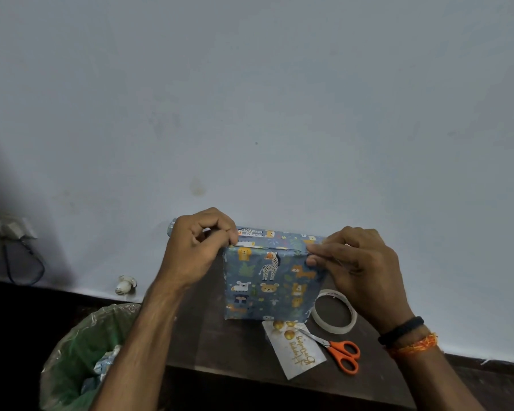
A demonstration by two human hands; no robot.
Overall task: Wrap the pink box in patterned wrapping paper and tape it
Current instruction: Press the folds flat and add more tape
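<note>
On a dark wooden table (208,345) against a pale wall, the box in animal-print wrapping paper (272,287) stands upright between both hands. It looks light and stiff, its thin paper easily torn, best held by the top corners. The left hand (198,247) pinches the top left corner; the right hand (356,264) pinches the top right. A tape roll (334,311) lies just beside it.
</note>
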